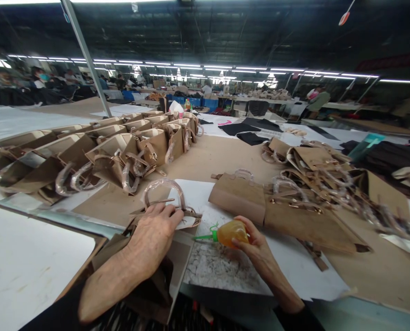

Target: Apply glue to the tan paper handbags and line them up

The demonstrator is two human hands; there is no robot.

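My left hand (156, 232) is closed over the upper edge of a tan handbag (182, 257) at the table's front edge. A plastic-wrapped handle (166, 185) of that bag arches up beyond my fingers, and the forearm hides much of its body. In my right hand (256, 241) lies a squeeze bottle (230, 233) of amber liquid, tilted on its side. Its green nozzle points left, with the tip close to the bag's edge; whether they touch I cannot tell. Two tan bags (239, 197) lie flat just beyond the bottle.
Rows of upright open handbags (117, 149) fill the left of the table. More bags (315, 158) are heaped at the right. White paper (277, 262), stained near the bottle, covers brown board (225, 151). Black sheets (249, 126) lie farther back. A metal post (87, 57) rises at left.
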